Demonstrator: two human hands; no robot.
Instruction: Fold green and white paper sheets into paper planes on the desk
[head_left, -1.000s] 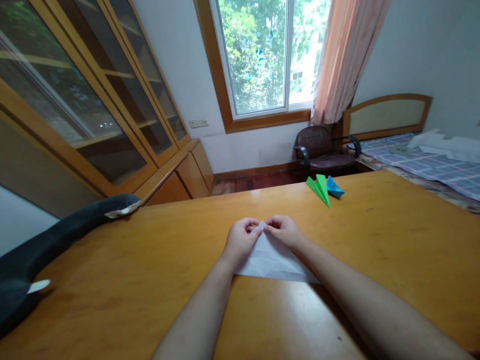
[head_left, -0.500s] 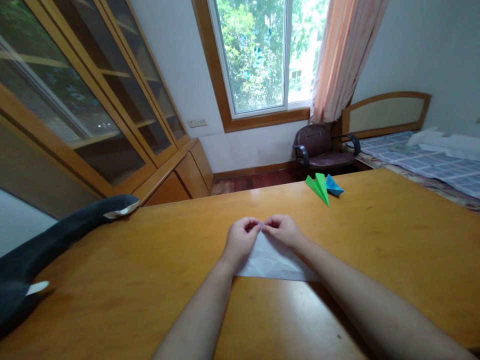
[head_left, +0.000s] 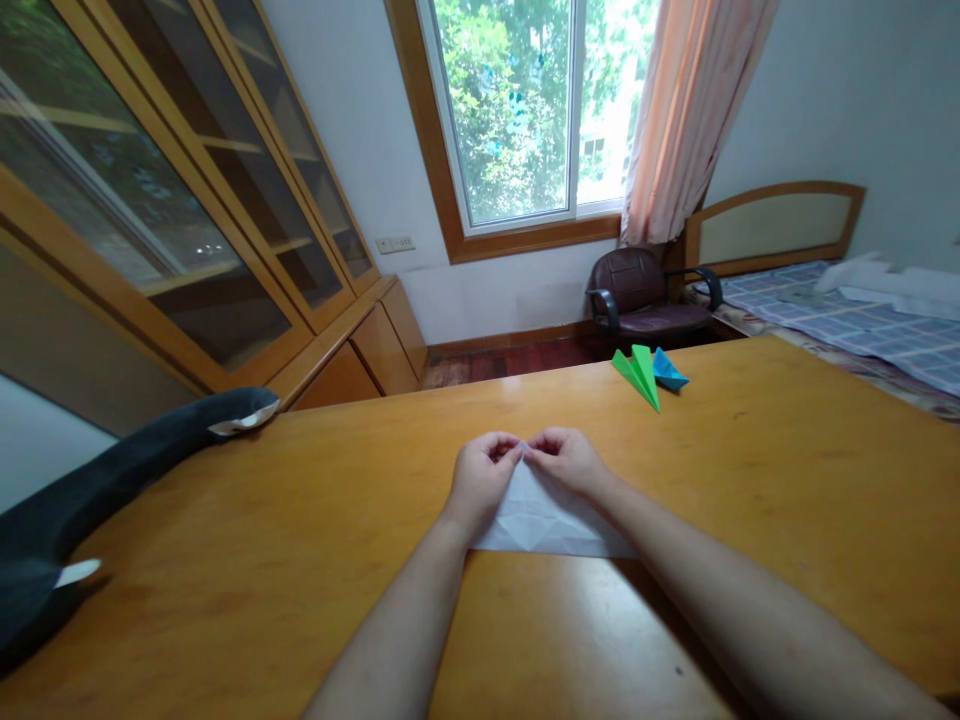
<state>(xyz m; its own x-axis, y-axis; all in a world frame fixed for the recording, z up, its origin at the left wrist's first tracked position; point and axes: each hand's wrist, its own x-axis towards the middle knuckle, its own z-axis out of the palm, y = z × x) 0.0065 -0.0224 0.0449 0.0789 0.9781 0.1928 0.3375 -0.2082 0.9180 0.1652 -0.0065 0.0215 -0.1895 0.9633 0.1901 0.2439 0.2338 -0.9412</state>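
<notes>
A creased sheet of white paper [head_left: 534, 515] lies on the wooden table, narrowing to a point at its far end. My left hand [head_left: 486, 478] pinches that far tip from the left, thumb and forefinger closed on it. From the right, my right hand [head_left: 566, 460] pinches the same tip, its fingertips almost touching the left ones. Fold lines cross the paper's near part, and its straight near edge faces me. The sheet's sides are partly hidden under my hands and forearms.
On the table [head_left: 300, 560], a green paper plane [head_left: 640, 376] and a blue paper boat [head_left: 667, 371] sit close together at the far right. A dark plush-looking object [head_left: 142, 465] with white patches extends along the left edge. Beyond the table stands a brown armchair [head_left: 637, 290].
Almost nothing differs. Both hands keep their pinch at the paper's tip, and the whole view has shifted very slightly.
</notes>
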